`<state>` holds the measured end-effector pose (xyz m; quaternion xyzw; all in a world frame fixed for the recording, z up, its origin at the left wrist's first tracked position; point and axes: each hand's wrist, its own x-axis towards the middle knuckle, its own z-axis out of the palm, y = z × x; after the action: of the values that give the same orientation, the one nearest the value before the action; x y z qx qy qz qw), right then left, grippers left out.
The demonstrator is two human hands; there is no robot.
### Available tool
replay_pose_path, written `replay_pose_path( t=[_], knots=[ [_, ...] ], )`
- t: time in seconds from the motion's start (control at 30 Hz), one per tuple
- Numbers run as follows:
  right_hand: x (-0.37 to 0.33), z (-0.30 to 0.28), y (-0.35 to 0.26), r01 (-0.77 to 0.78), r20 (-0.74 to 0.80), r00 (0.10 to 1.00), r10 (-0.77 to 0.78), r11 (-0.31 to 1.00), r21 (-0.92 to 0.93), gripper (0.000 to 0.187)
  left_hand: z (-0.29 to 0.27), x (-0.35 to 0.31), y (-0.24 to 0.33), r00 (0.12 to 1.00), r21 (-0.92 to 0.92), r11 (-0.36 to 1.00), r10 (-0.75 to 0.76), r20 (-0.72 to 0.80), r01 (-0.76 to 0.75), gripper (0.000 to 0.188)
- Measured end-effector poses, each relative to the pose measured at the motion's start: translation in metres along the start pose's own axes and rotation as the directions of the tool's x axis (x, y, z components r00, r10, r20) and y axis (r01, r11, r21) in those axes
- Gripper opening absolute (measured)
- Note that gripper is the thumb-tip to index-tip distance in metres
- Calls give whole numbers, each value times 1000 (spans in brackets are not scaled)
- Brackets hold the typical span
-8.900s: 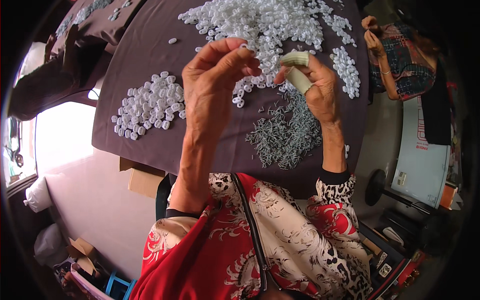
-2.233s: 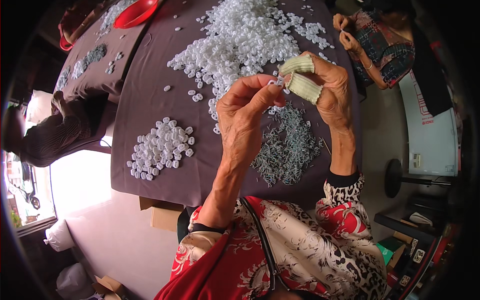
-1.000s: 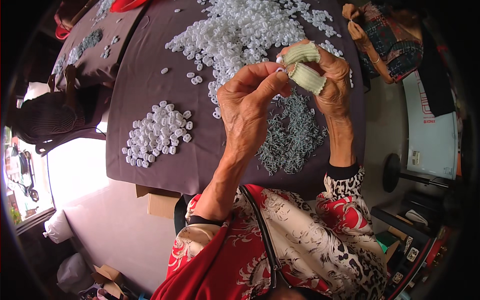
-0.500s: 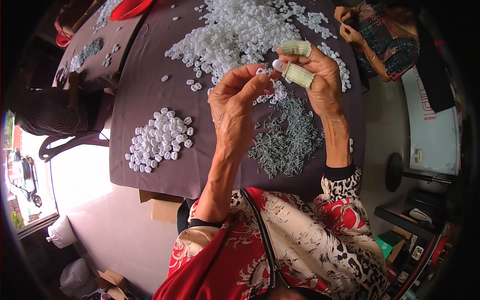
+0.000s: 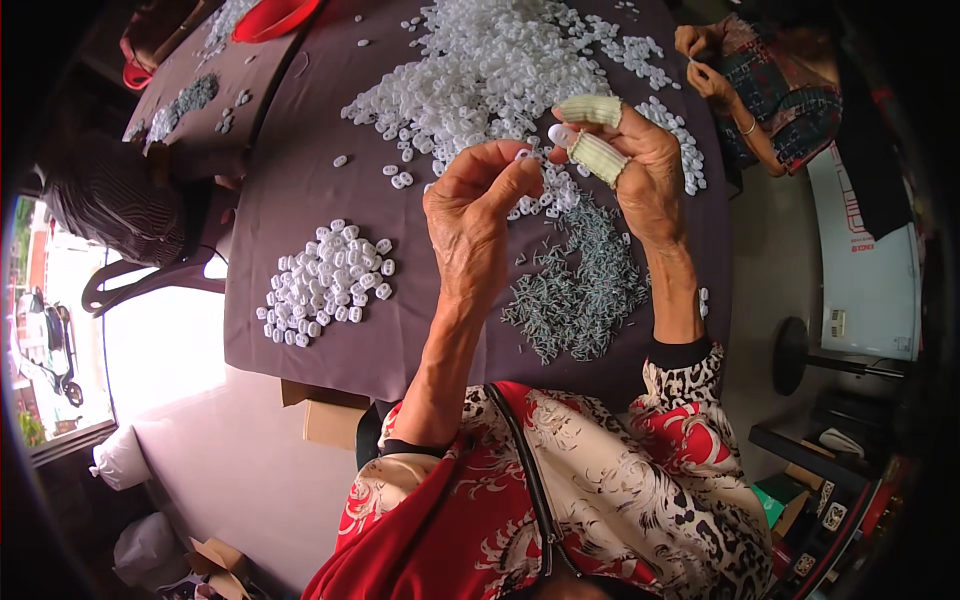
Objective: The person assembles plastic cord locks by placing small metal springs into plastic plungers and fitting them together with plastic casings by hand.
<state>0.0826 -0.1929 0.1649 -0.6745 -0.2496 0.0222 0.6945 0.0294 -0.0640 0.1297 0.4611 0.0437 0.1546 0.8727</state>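
My left hand [image 5: 470,205] is closed, with thumb and forefinger pinching a small white plastic piece [image 5: 524,155]. Just to its right, my right hand [image 5: 648,170] is curled, its fingertips close to that piece. Cream ribbed covers sit on its forefinger [image 5: 590,110] and thumb [image 5: 600,158]. A smooth white oval tip [image 5: 561,134] shows at the end of the thumb cover; whether it is a held piece, I cannot tell. Below the hands lies a heap of small grey screws [image 5: 580,290]. A large heap of white plastic pieces [image 5: 480,75] spreads beyond them.
A smaller pile of white pieces [image 5: 328,280] lies on the brown tablecloth [image 5: 400,345] at left. A co-worker's hands [image 5: 705,65] are at the far right edge. Another table at far left carries grey pieces [image 5: 190,97] and a red basin [image 5: 270,18].
The piece between my left fingers shows less now, and a grey shank seen beside it before is hidden. My right hand has lowered slightly. The whole view has shifted a little.
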Motion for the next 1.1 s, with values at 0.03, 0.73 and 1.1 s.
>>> replay_pose_path(
  t=[0.03,0.73,1.1],
  knots=[
    [0,-1,-1,-5,13,1000,5,1000,19,21,1,-1,1,1000,-3,1000,3,0,-3,13],
    [1,12,-13,108,-78,993,-93,971,213,15,10,-11,18,999,-82,996,-16,49,20,10],
    [-3,13,-15,110,-73,992,-103,988,109,17,10,-14,19,999,-57,998,19,47,-16,15]
  ],
)
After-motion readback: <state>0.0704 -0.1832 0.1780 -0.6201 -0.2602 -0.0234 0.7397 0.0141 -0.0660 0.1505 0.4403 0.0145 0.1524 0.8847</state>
